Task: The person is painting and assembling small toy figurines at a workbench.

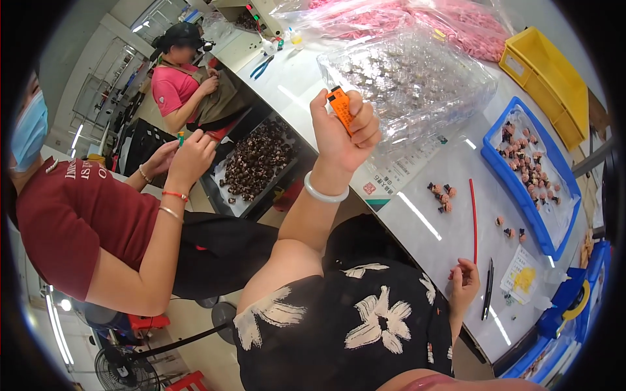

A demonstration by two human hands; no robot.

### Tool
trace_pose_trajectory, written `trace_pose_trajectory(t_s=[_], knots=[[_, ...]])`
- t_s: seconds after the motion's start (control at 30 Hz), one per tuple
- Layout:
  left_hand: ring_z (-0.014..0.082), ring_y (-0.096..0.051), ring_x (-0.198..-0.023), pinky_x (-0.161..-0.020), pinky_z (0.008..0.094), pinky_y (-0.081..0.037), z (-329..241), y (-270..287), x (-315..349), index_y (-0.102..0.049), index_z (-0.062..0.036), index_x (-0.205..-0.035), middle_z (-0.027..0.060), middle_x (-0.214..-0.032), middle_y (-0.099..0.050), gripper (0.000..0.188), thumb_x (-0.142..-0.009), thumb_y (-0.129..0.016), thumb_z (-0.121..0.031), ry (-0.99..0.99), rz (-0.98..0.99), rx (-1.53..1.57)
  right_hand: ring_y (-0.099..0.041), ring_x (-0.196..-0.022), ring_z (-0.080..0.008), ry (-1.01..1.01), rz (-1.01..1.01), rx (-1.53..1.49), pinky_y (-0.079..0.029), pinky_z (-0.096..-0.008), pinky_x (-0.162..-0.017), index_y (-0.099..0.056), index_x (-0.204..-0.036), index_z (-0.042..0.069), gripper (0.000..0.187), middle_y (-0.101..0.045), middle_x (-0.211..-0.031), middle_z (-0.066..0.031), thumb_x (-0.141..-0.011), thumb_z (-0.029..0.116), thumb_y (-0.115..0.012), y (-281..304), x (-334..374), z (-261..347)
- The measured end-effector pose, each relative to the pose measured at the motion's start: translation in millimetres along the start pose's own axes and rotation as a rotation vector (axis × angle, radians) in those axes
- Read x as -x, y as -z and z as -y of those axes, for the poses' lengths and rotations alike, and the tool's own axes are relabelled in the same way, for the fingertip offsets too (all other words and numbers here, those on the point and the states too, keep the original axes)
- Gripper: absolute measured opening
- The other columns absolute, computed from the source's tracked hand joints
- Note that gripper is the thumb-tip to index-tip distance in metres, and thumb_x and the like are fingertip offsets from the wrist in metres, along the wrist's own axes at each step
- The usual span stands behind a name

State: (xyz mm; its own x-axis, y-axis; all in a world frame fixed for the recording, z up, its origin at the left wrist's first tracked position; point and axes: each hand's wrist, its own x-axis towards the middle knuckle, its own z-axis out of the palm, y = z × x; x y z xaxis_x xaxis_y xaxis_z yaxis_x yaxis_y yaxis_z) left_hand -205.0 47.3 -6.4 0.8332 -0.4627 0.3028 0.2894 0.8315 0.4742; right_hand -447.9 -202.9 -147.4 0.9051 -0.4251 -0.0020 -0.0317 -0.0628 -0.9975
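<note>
My left hand (345, 130) is raised over the near left edge of the white table, closed round a small flat orange case (341, 109) with a black end. A pale bangle circles that wrist. Low at the table's front edge is my right hand (463, 284), its fingers curled in. A speck of dark red shows by its fingertips; what it holds, if anything, I cannot make out. A red stick (473, 221) and a black pen-like tool (488, 289) lie close to it. Several small pink-and-dark figure pieces (443, 197) rest on the table beyond.
A blue tray (565, 242) of similar pieces stands right, with a yellow bin (551, 85) behind. A clear plastic-wrapped stack (417, 81) and pink bags (450, 26) fill the back. Left sits a co-worker in dark red (85, 228), beside a dark tray of brown pieces (254, 159).
</note>
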Motion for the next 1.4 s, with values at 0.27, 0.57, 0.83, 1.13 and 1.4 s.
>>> trace_pose_trajectory(t_s=[0.27, 0.57, 0.83, 1.13, 1.4], knots=[[0.0095, -0.023, -0.039, -0.037, 0.0233, -0.019, -13.9, 5.5, -0.3, -0.038, -0.0103, -0.065, -0.0016, -0.049, -0.027, 0.052, -0.082, -0.028, -0.059, -0.143, -0.136, 0.092, -0.050, -0.064, -0.0074, -0.011, 0.010, -0.001, -0.043, -0.0191, -0.057, -0.053, -0.095, -0.001, 0.014, -0.053, -0.072, -0.0030, -0.081, 0.003, -0.051, 3.2, 4.4, 3.8], [0.0098, -0.027, -0.045, -0.042, 0.0228, -0.023, -39.8, 21.0, 5.1, -0.042, -0.0028, -0.085, 0.0006, -0.057, -0.030, 0.066, -0.079, -0.027, -0.067, -0.338, 0.028, 0.133, -0.049, -0.063, -0.0074, -0.023, 0.035, -0.017, -0.042, -0.0188, -0.057, -0.053, -0.095, -0.001, 0.014, -0.052, -0.072, -0.0030, -0.081, 0.003, -0.051, 2.4, 2.1, 4.5], [0.0116, -0.036, -0.051, -0.047, 0.0226, -0.030, -58.3, 36.4, -5.5, -0.048, -0.0012, -0.095, 0.0022, -0.069, -0.041, 0.054, -0.079, -0.032, -0.051, -0.668, 0.538, -0.256, -0.049, -0.064, -0.0075, -0.009, 0.044, -0.023, -0.041, -0.0188, -0.057, -0.053, -0.095, -0.001, 0.015, -0.052, -0.072, -0.0032, -0.081, 0.002, -0.050, 9.4, 3.1, -2.6], [0.0115, -0.041, -0.055, -0.049, 0.0215, -0.034, -38.2, 15.0, -0.2, -0.048, -0.0012, -0.086, 0.0008, -0.076, -0.046, 0.017, -0.086, -0.044, -0.018, -0.082, 0.050, -0.610, -0.053, -0.070, -0.0074, -0.110, -0.047, 0.163, -0.043, -0.0193, -0.063, -0.057, -0.090, 0.000, 0.013, -0.056, -0.078, -0.0029, -0.078, 0.002, -0.054, 19.4, -17.7, -25.7], [0.0128, -0.040, -0.054, -0.049, 0.0254, -0.033, 52.1, 105.3, -18.4, -0.043, 0.0015, -0.112, 0.0067, -0.085, -0.040, 0.058, -0.087, -0.031, -0.050, -0.129, 0.130, 0.371, -0.055, -0.071, -0.0082, -0.111, -0.061, 0.114, -0.044, -0.0197, -0.064, -0.057, -0.089, -0.002, 0.012, -0.057, -0.082, -0.0042, -0.077, 0.001, -0.054, 26.6, -56.1, -78.4]])
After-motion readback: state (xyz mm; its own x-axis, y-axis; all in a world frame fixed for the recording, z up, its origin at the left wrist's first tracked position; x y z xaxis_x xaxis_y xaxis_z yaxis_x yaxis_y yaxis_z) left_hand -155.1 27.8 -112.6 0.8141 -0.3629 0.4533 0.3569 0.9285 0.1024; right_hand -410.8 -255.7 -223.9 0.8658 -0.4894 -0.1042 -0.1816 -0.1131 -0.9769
